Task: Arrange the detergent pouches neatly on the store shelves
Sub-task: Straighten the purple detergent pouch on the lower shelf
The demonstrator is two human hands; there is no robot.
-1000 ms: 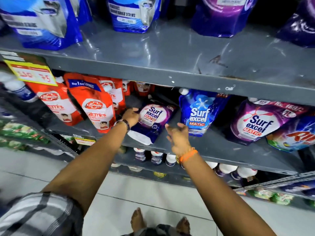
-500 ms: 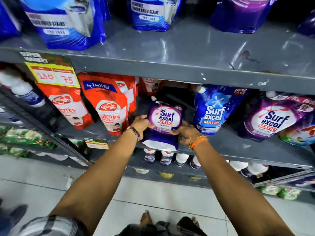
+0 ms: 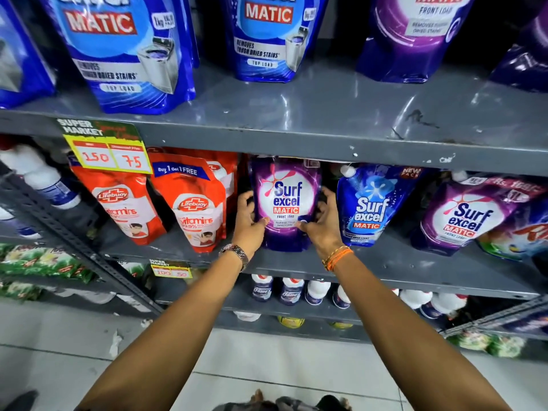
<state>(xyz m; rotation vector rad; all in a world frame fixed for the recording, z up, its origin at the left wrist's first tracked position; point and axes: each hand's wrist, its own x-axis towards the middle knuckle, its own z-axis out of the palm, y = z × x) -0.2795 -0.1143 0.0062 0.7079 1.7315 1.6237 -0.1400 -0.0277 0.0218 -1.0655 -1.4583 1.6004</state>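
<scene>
**Purple front-load pouch held upright on middle shelf; seating not confirmed**

The purple Surf Excel Matic front-load pouch [image 3: 286, 203] stands upright with its label facing out, on the middle shelf [image 3: 385, 262] between the red Lifebuoy refill pouches [image 3: 192, 203] and the blue Surf Excel Matic pouch [image 3: 366, 206]. Its top reaches just under the front lip of the upper shelf [image 3: 296, 120]. Its base sits at or very near the shelf surface; whether it bears its own weight cannot be told.

Both hands hold this pouch. The left hand [image 3: 249, 223] clasps the left edge, thumb across the lower front and fingers round the side. The right hand [image 3: 321, 223] mirrors it on the right edge. The grip is narrow, closed on the pouch at its lower half.

Judged step: placing and squaring one pouch in its slot. The neighbours lean: the blue pouch tilts, and a second purple Surf Excel pouch [image 3: 465, 215] further right slants noticeably, next to a partly seen multicoloured pouch at the frame edge.

The next move calls for settling the base flat, testing that the pouch stands unaided, then easing both hands away sideways without dragging it forward. The soft pouch may slump once released. The leaning pouches to the right then appear to need the same treatment.
</scene>
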